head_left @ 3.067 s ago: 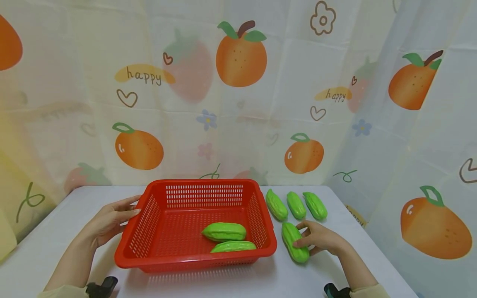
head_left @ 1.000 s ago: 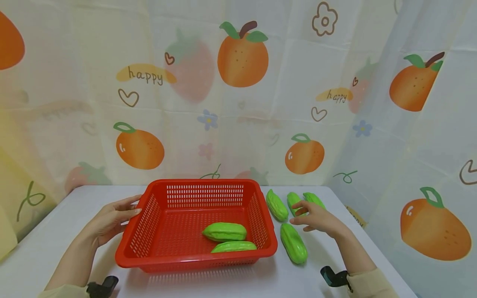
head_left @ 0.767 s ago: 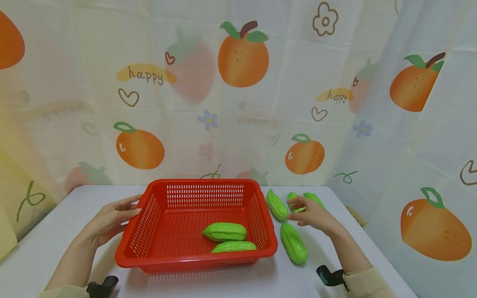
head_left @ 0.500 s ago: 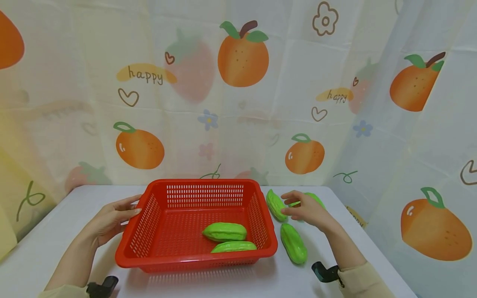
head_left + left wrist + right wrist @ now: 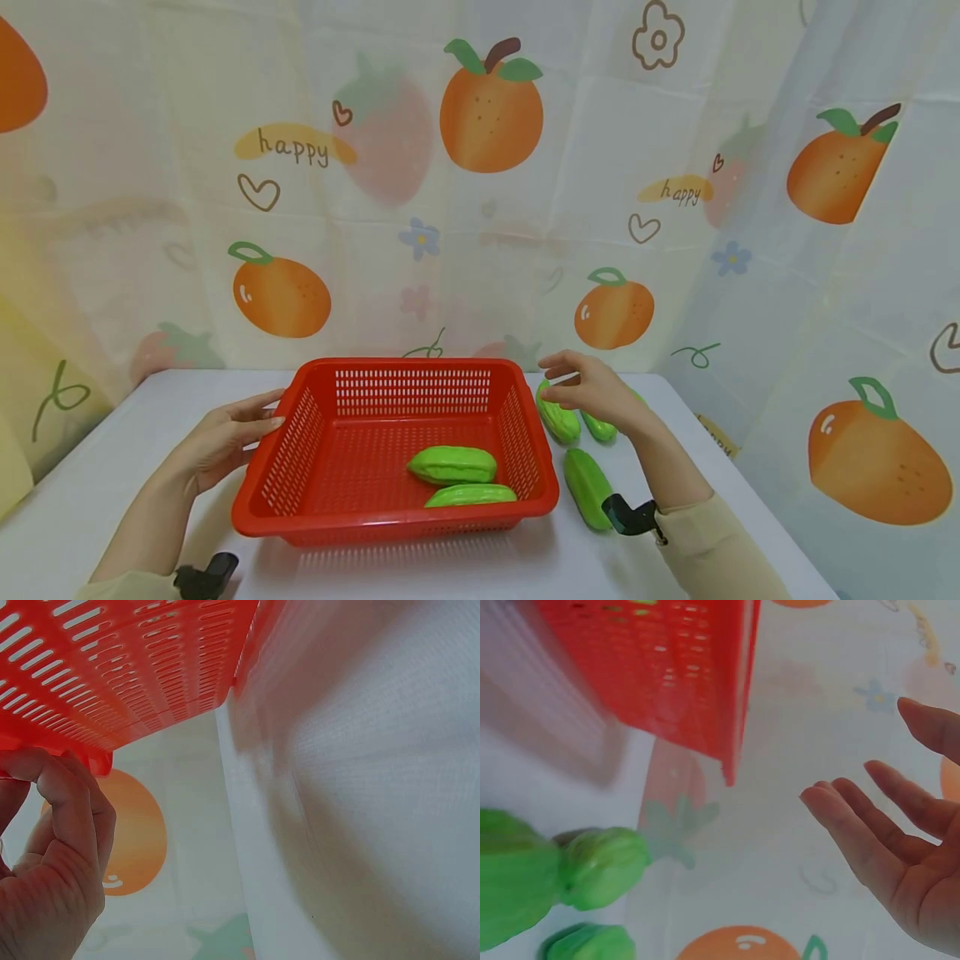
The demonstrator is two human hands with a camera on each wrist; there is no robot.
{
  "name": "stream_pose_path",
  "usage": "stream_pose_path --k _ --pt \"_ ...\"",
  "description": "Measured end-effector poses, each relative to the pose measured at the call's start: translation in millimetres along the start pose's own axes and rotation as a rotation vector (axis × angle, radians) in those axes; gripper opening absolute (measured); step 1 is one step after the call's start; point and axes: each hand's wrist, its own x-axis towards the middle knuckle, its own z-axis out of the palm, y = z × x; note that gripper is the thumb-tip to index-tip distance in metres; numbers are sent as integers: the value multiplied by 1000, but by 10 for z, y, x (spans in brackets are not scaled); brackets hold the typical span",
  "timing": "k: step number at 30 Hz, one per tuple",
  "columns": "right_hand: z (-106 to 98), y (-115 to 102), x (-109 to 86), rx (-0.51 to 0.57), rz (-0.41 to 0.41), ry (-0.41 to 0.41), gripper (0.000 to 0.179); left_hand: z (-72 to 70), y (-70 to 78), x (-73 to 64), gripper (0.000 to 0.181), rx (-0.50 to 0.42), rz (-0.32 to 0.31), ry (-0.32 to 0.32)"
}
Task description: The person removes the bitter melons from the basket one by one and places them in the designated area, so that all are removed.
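The red plastic basket (image 5: 397,520) stands mid-table, with two bright green, ribbed bitter melons (image 5: 452,465) lying inside toward its right front. My left hand (image 5: 221,437) holds the basket's left rim; in the left wrist view its fingers (image 5: 71,799) curl under that rim. Above the back-right melons hovers my right hand (image 5: 592,390), fingers spread and nothing in them. It partly covers the left back melon (image 5: 561,421) and the middle one (image 5: 602,429); a third behind it is almost hidden. A nearer melon (image 5: 587,487) lies beside the basket, partly behind the wrist camera.
A white cloth covers the table (image 5: 82,492). Right behind it hangs a pale curtain (image 5: 487,275) printed with oranges, and more curtain (image 5: 862,317) runs along the right side. Black cameras sit on both wrists.
My right hand has let go of the nearer bitter melon, risen, and moved back and left over the rear melons toward the basket's back-right corner. The left hand and basket stay put.
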Motion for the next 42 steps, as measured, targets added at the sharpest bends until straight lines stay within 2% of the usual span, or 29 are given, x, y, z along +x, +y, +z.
stream_pose_path --k 8,20,32,42 --pt "48 -244 115 19 -51 -32 46 11 6 -5 71 -2 1 10" --pt "191 -401 218 54 -90 -77 46 15 -10 -14 73 1 -1 6" --pt "424 -559 398 133 -56 -170 45 20 10 -24 73 -7 -12 12" --pt "592 -583 587 173 -14 -223 40 31 10 -20 72 -12 -13 19"
